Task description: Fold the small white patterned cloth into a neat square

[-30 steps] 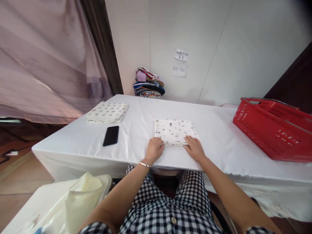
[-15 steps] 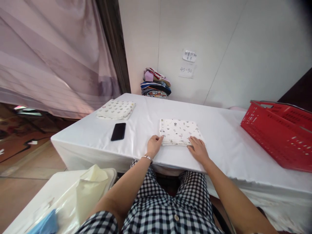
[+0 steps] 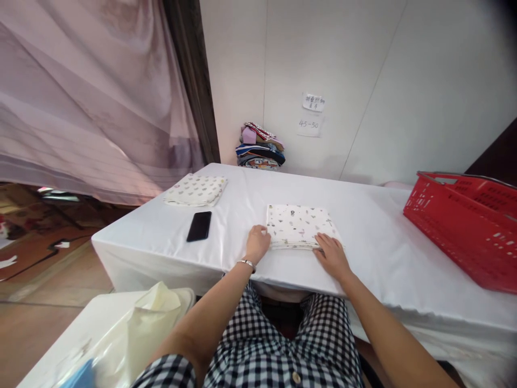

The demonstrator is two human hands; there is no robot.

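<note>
A folded white cloth [image 3: 299,223] with small printed figures lies flat near the front edge of the table. My left hand [image 3: 257,243] is at its left edge, fingers curled in and closed on the cloth's side; the fingertips are partly hidden. On the front right corner of the cloth rests my right hand [image 3: 332,256], open, with its fingers stretched over the top layer. A second folded white cloth [image 3: 196,189], with a leaf-like print, lies at the table's far left. A black phone [image 3: 199,226] lies between that cloth and my left hand.
The table [image 3: 375,242] has a white cover. A red perforated basket [image 3: 456,231] stands at the right. Folded fabrics [image 3: 260,148] are stacked behind the table against the wall. Low at the left, a white surface [image 3: 97,318] bears plastic bags [image 3: 151,318]. A pink curtain [image 3: 92,97] hangs at the left.
The whole scene sits slightly lower as the view tilts up. My hands stay at the same left edge and front right corner of the folded cloth.
</note>
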